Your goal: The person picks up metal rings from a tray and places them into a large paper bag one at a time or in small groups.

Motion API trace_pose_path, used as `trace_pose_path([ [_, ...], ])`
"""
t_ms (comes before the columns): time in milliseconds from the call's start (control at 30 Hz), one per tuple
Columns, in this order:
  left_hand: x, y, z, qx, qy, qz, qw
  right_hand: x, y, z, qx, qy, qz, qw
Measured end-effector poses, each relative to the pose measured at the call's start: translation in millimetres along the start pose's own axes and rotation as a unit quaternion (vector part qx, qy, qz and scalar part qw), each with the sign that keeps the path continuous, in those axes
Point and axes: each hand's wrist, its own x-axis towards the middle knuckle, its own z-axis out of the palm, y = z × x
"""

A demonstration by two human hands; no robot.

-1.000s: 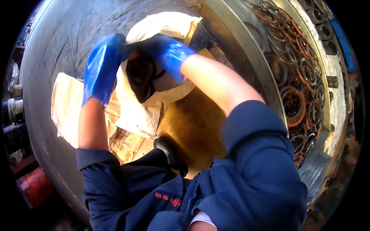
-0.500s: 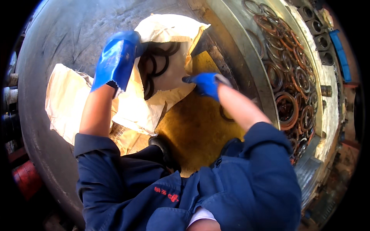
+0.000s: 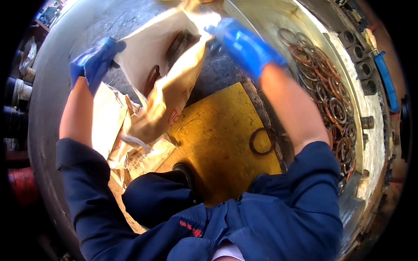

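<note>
A torn brown paper sack is held up in front of me, its pale inside turned toward me. Several dark rings sit within it, partly hidden by its folded side. My left hand, in a blue glove, is closed on the sack's left edge. The top right corner of the sack is pinched in my right hand, also blue-gloved and somewhat smeared by motion. Crumpled paper lies below my left hand.
A single ring rests on the yellow floor sheet. To the right, a metal trough holds many rusty rings. Beyond it stand round metal parts and a blue-handled tool. A red cylinder is at the far left.
Both hands have moved up and apart, the left one out of the sack's mouth to its edge. The sack is lifted and tilted, and its rings have shifted. The lone ring is now uncovered.
</note>
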Motion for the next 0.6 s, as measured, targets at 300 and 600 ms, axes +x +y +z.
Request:
trace_pose_path([
  [300, -10, -87, -4, 0.098, 0.037, -0.078, 0.991, 2, -6, 2, -0.208, -0.026, 0.006, 0.978],
  [600, -15, -66, 39, 0.412, 0.047, 0.099, 0.905, 2, 62, 7, -0.189, -0.106, 0.152, 0.964],
])
